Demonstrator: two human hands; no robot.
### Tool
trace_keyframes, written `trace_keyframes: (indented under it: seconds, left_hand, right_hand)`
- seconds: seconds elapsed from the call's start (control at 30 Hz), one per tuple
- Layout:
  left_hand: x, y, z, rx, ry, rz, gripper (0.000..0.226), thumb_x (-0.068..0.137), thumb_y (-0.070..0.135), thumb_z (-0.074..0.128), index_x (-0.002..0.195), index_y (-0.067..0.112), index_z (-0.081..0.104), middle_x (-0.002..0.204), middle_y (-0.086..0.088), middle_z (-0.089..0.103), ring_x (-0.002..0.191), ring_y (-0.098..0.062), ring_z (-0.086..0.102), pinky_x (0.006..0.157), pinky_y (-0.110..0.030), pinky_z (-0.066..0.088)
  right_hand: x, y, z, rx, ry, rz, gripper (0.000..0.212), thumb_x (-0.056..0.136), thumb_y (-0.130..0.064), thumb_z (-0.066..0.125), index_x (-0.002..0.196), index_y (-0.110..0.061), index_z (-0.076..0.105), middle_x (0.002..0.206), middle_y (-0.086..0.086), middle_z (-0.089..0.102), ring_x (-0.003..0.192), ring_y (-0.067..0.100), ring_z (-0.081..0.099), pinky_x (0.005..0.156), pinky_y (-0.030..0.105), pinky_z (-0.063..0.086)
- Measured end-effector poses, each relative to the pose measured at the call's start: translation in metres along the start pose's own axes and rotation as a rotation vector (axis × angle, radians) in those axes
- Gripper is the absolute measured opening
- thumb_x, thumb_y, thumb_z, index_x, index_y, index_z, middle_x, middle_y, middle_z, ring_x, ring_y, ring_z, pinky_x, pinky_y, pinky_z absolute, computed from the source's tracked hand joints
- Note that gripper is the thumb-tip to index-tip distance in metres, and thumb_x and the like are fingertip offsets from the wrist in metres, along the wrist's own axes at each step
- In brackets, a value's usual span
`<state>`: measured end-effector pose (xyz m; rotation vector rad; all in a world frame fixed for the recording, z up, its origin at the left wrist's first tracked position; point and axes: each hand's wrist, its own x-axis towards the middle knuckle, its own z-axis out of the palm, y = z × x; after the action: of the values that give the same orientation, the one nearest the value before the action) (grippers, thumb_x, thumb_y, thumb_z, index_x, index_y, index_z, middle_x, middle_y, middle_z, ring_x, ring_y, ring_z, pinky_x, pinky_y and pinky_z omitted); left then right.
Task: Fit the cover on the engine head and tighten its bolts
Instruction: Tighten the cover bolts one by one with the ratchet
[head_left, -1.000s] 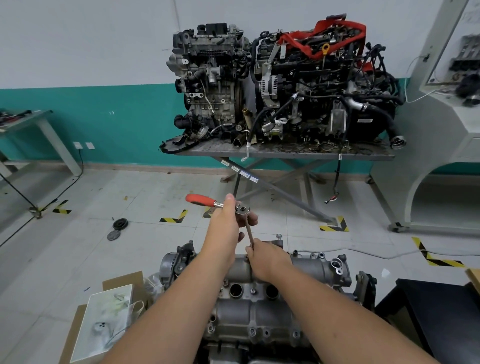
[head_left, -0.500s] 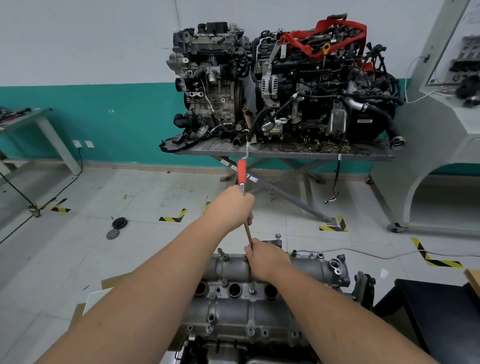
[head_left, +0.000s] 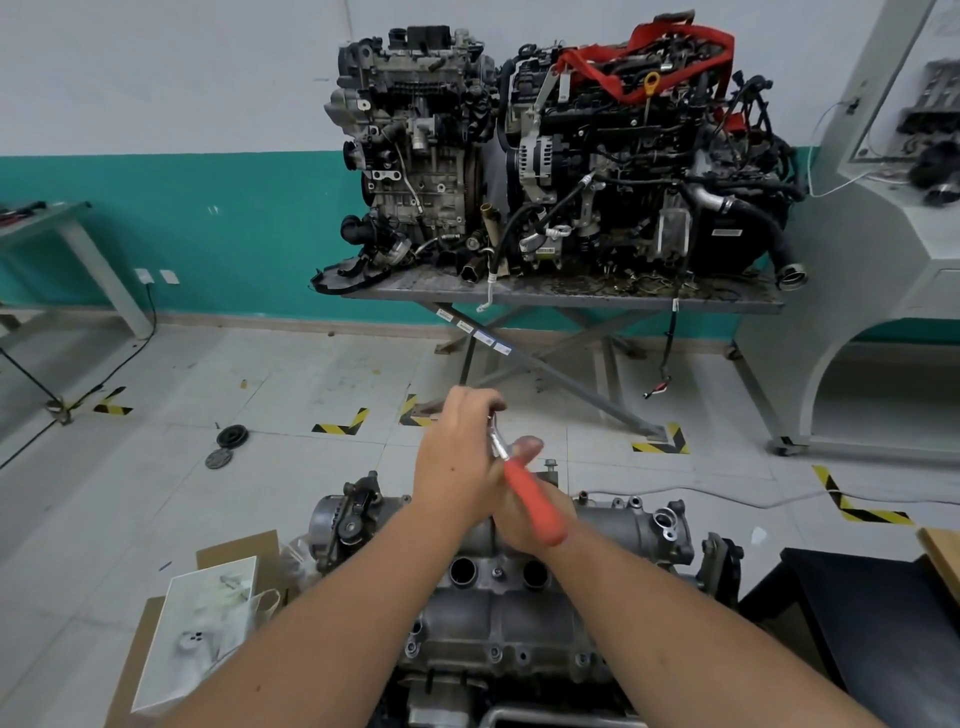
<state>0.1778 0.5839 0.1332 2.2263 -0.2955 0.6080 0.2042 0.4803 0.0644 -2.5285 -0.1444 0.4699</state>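
The grey metal cover (head_left: 519, 618) sits on the engine head in front of me, with round plug holes and bolts along its edges. My left hand (head_left: 457, 452) grips the head of a ratchet wrench above the cover's far edge. The wrench's red handle (head_left: 535, 506) points toward me and to the right, lying across my right hand (head_left: 519, 538). My right hand curls around the extension bar just above the cover; the bar and its socket are hidden behind the hands.
Two dirty engines (head_left: 545, 150) stand on a metal scissor table (head_left: 571, 299) at the back wall. A cardboard box with a plastic bag (head_left: 197, 629) is at my left, a black bench (head_left: 857, 623) at my right. Two black discs (head_left: 228, 441) lie on the floor.
The red handle has swung clockwise: from pointing left, through pointing away from me, to pointing toward me over my right hand. My left hand turned with it; my right hand stayed put.
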Motion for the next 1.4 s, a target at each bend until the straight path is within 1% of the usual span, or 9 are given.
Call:
trace_keyframes:
  seconds: [0.13, 0.27, 0.47, 0.67, 0.8, 0.97, 1.17, 1.3, 1.4]
  left_hand:
    - [0.001, 0.012, 0.015, -0.627, 0.182, -0.458, 0.033, 0.101, 0.048, 0.034, 0.119, 0.036, 0.059, 0.079, 0.002, 0.069, 0.086, -0.020, 0.067, 0.078, -0.032, 0.050]
    - [0.009, 0.014, 0.015, -0.922, 0.188, -0.802, 0.066, 0.100, 0.064, 0.025, 0.080, 0.030, 0.077, 0.077, -0.002, 0.074, 0.084, -0.014, 0.072, 0.081, -0.034, 0.041]
    - [0.016, 0.008, -0.001, -0.903, 0.139, -0.778, 0.045, 0.103, 0.052, 0.035, 0.095, 0.015, 0.060, 0.083, -0.009, 0.077, 0.084, -0.020, 0.076, 0.084, -0.037, 0.049]
    - [0.043, 0.019, -0.024, -0.676, -0.121, -0.876, 0.021, 0.100, 0.026, 0.040, 0.110, 0.011, 0.052, 0.076, -0.010, 0.076, 0.073, -0.021, 0.076, 0.071, -0.032, 0.052]
    - [0.057, 0.031, -0.035, -0.343, -0.331, -0.759, 0.020, 0.096, 0.017, 0.039, 0.107, 0.010, 0.053, 0.075, -0.006, 0.077, 0.078, -0.019, 0.076, 0.078, -0.036, 0.051]
    - [0.061, 0.041, -0.030, 0.322, -0.503, -0.281, 0.021, 0.103, 0.028, 0.040, 0.094, 0.015, 0.054, 0.079, -0.003, 0.066, 0.068, -0.021, 0.058, 0.054, -0.030, 0.037]
    - [0.028, 0.023, -0.019, 0.631, -0.197, 0.160, 0.043, 0.094, 0.056, 0.047, 0.071, 0.021, 0.049, 0.086, 0.003, 0.051, 0.082, -0.021, 0.050, 0.072, -0.036, 0.037]
    - [-0.002, 0.017, -0.005, 0.201, -0.023, 0.058, 0.041, 0.087, 0.050, 0.064, 0.095, 0.010, 0.066, 0.113, -0.007, 0.058, 0.095, -0.026, 0.056, 0.077, -0.040, 0.047]
    - [-0.012, 0.024, 0.002, -0.468, 0.006, -0.342, 0.019, 0.095, 0.034, 0.053, 0.109, 0.043, 0.064, 0.113, 0.004, 0.056, 0.088, -0.008, 0.059, 0.075, -0.028, 0.050]
  right_hand:
    - [0.002, -0.001, -0.001, -0.172, 0.002, -0.010, 0.031, 0.099, -0.036, 0.033, 0.118, -0.020, 0.053, 0.117, 0.009, 0.065, 0.111, 0.031, 0.061, 0.086, 0.040, 0.048]
    - [0.005, -0.001, 0.001, -0.203, 0.017, 0.020, 0.037, 0.102, -0.043, 0.028, 0.120, -0.021, 0.052, 0.123, 0.009, 0.063, 0.112, 0.032, 0.059, 0.079, 0.040, 0.040]
    - [0.005, -0.002, 0.000, -0.225, 0.009, 0.027, 0.038, 0.103, -0.043, 0.027, 0.124, -0.021, 0.050, 0.126, 0.010, 0.061, 0.115, 0.032, 0.057, 0.081, 0.041, 0.041]
    - [0.001, -0.002, 0.000, -0.226, 0.046, 0.005, 0.035, 0.103, -0.042, 0.028, 0.119, -0.020, 0.051, 0.121, 0.010, 0.063, 0.110, 0.032, 0.059, 0.078, 0.040, 0.041]
    - [0.001, -0.001, 0.000, -0.202, 0.045, -0.015, 0.035, 0.103, -0.041, 0.028, 0.117, -0.020, 0.051, 0.120, 0.011, 0.062, 0.110, 0.033, 0.058, 0.078, 0.040, 0.039]
    - [0.000, 0.002, 0.000, -0.188, 0.044, -0.024, 0.035, 0.103, -0.041, 0.028, 0.117, -0.019, 0.052, 0.119, 0.010, 0.063, 0.110, 0.032, 0.058, 0.076, 0.039, 0.038]
    - [0.000, 0.000, 0.004, -0.136, 0.075, -0.021, 0.031, 0.102, -0.033, 0.033, 0.114, -0.017, 0.056, 0.117, 0.010, 0.064, 0.112, 0.032, 0.060, 0.079, 0.038, 0.040]
    - [0.000, 0.002, 0.003, -0.082, 0.003, -0.027, 0.037, 0.098, -0.032, 0.042, 0.129, -0.018, 0.055, 0.128, 0.008, 0.062, 0.123, 0.029, 0.056, 0.102, 0.043, 0.044]
    - [0.000, 0.000, -0.002, -0.165, -0.027, -0.033, 0.024, 0.091, -0.032, 0.040, 0.107, -0.022, 0.055, 0.105, 0.004, 0.068, 0.100, 0.028, 0.065, 0.087, 0.043, 0.052]
